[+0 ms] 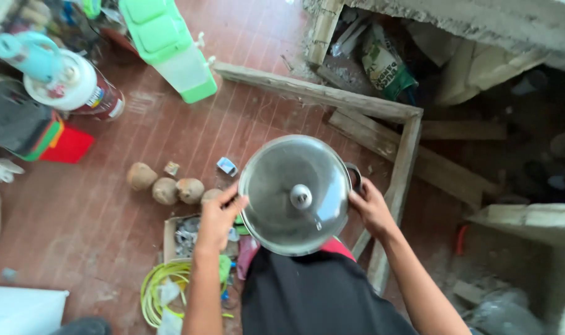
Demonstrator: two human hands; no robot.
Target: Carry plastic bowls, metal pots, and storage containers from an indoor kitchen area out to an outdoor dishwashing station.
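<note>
Lidded pot [295,195], carrying step: left hand [219,214] and right hand [370,208] grasp its 2 side handles above floor [77,217]; next calls for level hold.

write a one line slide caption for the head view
Both hands, left and right, carry a lidded steel pot above a red tiled floor.

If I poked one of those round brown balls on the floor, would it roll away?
Probably a little. The brown balls look rounded, so a poke could set one rolling on the smooth red floor. They lie close together, so it might bump its neighbour. They look hard, likely not squishy.
</note>
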